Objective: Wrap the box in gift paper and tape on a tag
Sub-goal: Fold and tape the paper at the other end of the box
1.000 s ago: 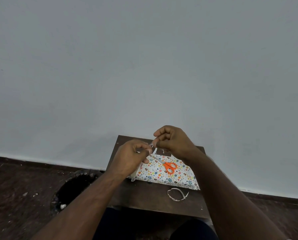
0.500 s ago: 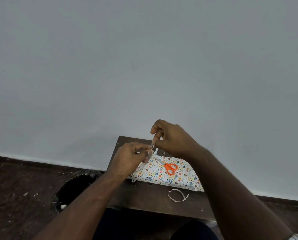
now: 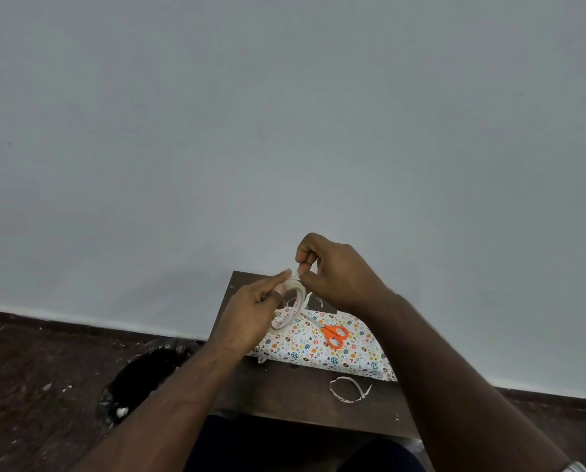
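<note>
While left hand (image 3: 250,311) grips tape roll (image 3: 293,306), right hand (image 3: 332,270) rose.

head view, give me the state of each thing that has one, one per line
tape roll: held in left hand, above the box
tape end: pinched by right hand
box: wrapped in patterned paper, lying flat on table
scissors: closed, resting on the box
paper strip: loose on the table
</note>
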The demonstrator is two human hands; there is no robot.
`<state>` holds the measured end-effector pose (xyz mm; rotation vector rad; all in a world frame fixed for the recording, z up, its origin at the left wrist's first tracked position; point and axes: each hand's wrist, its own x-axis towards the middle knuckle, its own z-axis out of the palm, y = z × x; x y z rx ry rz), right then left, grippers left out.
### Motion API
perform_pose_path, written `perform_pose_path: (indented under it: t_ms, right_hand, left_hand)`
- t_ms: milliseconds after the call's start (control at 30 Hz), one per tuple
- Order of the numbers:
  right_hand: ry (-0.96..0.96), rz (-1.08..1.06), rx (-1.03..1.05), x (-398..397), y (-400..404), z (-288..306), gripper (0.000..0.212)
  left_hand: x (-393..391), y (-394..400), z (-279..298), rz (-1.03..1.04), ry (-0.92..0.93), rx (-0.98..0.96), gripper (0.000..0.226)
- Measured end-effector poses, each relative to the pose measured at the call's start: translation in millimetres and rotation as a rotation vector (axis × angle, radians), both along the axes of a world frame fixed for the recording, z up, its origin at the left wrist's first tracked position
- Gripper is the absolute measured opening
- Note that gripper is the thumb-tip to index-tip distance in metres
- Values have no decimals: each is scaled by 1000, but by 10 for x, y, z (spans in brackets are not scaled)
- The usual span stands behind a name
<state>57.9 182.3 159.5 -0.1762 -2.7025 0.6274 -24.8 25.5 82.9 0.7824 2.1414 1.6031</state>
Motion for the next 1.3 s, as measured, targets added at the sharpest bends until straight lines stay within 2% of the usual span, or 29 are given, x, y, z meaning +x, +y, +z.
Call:
perform_pose_path:
  t_ms: [167, 300, 533, 633, 733, 800, 867, 933, 1067, 1300]
  right_hand:
    - [-12, -1, -27, -3, -12, -69, 18]
    - [-26, -4, -35, 2, -9, -71, 20]
    - [-24, -12, -35, 1, 22, -38, 21]
    - [-15, -6, -14, -1, 15, -41, 18]
    - [1, -21, -7, -14, 16, -58, 16]
    - [-20, -24, -10, -23, 20, -59, 17]
    - [-63, -14, -17, -20, 30, -61, 19]
    - [-84, -2, -14, -13, 31, -68, 19]
    - [-60, -15, -4, 11, 13, -70, 16]
    - [-113, -37, 54, 69, -5, 0, 28]
  left_hand:
    - [38, 28, -14, 16, -187, 137, 29]
    - [11, 51, -57, 7, -207, 146, 28]
    - [19, 60, 5, -20, -228, 118, 41]
    - [13, 55, 11, -5, -385, 188, 48]
    - [1, 40, 21, 8, -570, 240, 41]
    - [-14, 30, 7, 37, -464, 191, 40]
    - [-33, 39, 15, 71, -185, 101, 36]
    - [-24, 54, 73, 60, -21, 80, 30]
    - [34, 107, 154, 9, -4, 107, 24]
    - [80, 144, 180, -3, -45, 103, 20]
